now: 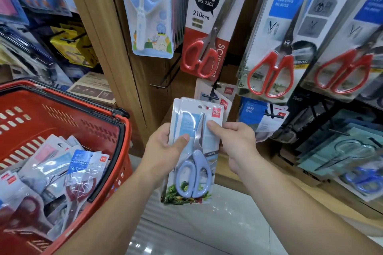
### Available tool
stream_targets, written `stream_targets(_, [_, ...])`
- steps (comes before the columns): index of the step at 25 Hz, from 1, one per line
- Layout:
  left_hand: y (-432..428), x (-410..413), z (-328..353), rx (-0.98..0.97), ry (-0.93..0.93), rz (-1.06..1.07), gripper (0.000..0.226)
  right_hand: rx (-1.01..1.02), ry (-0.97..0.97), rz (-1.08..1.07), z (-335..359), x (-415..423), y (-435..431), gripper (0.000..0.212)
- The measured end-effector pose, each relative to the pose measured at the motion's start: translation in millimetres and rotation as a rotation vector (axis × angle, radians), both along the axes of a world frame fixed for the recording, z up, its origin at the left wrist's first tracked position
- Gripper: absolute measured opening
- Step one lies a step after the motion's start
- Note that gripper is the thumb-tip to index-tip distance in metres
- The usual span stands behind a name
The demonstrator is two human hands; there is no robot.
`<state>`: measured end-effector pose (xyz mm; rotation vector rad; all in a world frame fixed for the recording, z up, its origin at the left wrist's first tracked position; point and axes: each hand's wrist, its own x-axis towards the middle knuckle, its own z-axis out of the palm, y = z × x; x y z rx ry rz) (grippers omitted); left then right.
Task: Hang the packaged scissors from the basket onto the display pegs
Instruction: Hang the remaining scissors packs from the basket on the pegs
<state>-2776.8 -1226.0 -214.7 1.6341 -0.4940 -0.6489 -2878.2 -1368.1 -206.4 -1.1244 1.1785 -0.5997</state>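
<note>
I'm pinching the scissors pack in my left hand and right hand — best holding its hang hole level with the peg.

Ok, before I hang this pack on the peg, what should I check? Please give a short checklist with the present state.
1. Both hands hold the pack: left hand and right hand pinch the blue-handled scissors pack, thumbs on its front. Ok.
2. Hole free: the hang hole at the top is uncovered. Ok.
3. Hole on the peg: not threaded. Not ok.
4. Same product there: the hung packs on that peg show the same red logo, but are mostly hidden. Cannot tell.
5. One pack only: a second edge shows behind it, at its left. Cannot tell.
</note>
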Motion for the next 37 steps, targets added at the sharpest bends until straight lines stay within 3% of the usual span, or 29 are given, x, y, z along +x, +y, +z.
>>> stream_targets(7, [10.2, 2.8, 0.7, -0.009, 0.072, -0.005, 0.033, -0.103, 0.026, 0.082, -0.6, -4.1, 6.9, 0.025])
stream_targets(12, [8.9, 4.6, 2.4, 0.142, -0.247, 0.188, 0.030, -0.189, -0.079, -0.002, 11.1, -10.6, -6.7, 0.016])
stream_targets(16, [7.5, -4.4, 12.9, 0.297, -0.367, 0.151, 0.020, -0.324, -0.028, -0.021, 11.5, -5.0, -13.8, 0.021])
stream_targets(25, [11.4, 0.7, 12.2, 0.146, -0.387, 0.275, 0.015, -0.418, -0.010, -0.100, 6.3, 14.5, -8.8, 0.023])
stream_targets(33, [7.8, 1.3, 10.9, 0.071, -0.352, 0.142, 0.007, -0.354, 0.085, -0.088, 5.5, 22.4, -19.3, 0.007])
stream_targets(37, [-5.5, 8.3, 9.5, 0.093, -0.292, 0.039, 0.005, -0.302, 0.119, -0.125, 6.2, 23.1, -17.6, 0.024])
